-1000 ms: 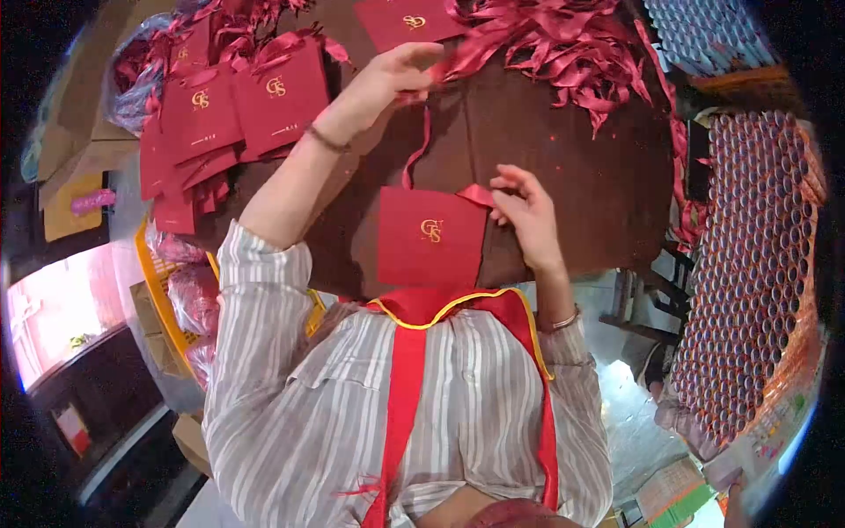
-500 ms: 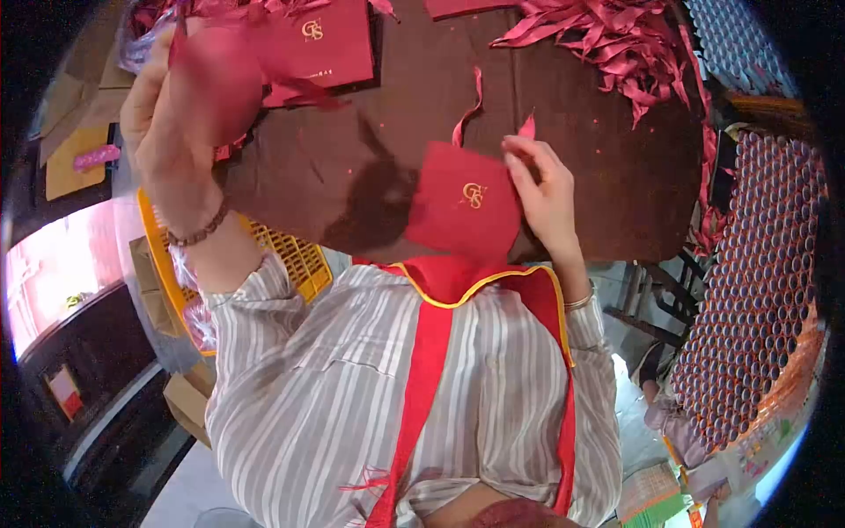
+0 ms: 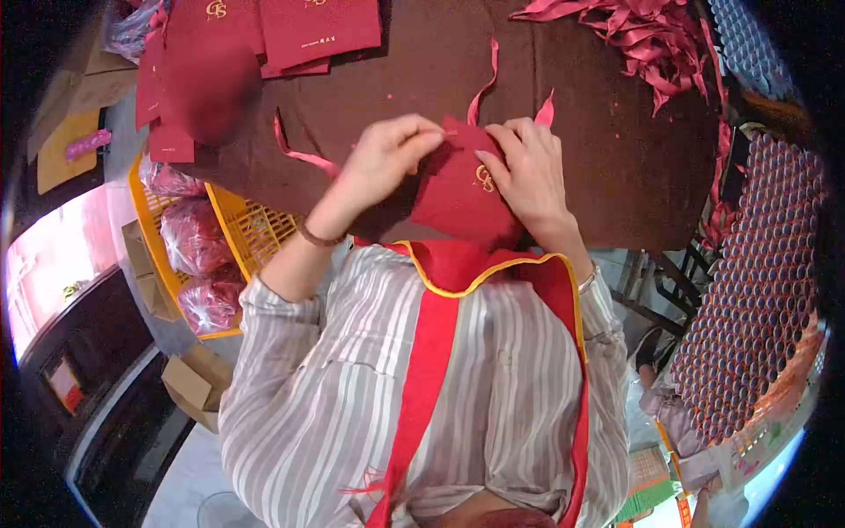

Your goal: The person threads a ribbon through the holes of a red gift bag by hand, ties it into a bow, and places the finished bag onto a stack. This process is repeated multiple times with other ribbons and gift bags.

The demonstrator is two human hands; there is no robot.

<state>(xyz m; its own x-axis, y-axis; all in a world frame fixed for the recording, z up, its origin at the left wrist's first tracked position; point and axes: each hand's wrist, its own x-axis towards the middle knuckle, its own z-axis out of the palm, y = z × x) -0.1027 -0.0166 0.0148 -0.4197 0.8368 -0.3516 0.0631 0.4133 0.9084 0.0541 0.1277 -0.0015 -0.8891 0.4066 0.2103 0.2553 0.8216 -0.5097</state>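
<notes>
A dark red pouch [image 3: 466, 198] with gold lettering lies at the near edge of the brown-covered table, partly covered by my hands. My left hand [image 3: 383, 163] pinches at its upper left corner, where a bit of red ribbon shows at the fingertips. Another length of that ribbon [image 3: 308, 158] trails out on the left side of my left hand. My right hand [image 3: 532, 172] grips the pouch's right side, thumb on top near the lettering. Beyond the pouch's top edge, a thin red ribbon [image 3: 488, 79] and a short ribbon end [image 3: 547, 110] stick out.
More red pouches [image 3: 321, 35] are stacked at the far left, partly hidden by a blurred dark patch. A heap of red ribbons [image 3: 651, 44] lies at the far right. Yellow crates [image 3: 255, 224] with plastic-wrapped red bundles [image 3: 192, 238] stand left of the table [image 3: 634, 194].
My left hand has come down from above the stacked pouches to the pouch in front of me, bringing a ribbon. My right hand now reaches further over the pouch.
</notes>
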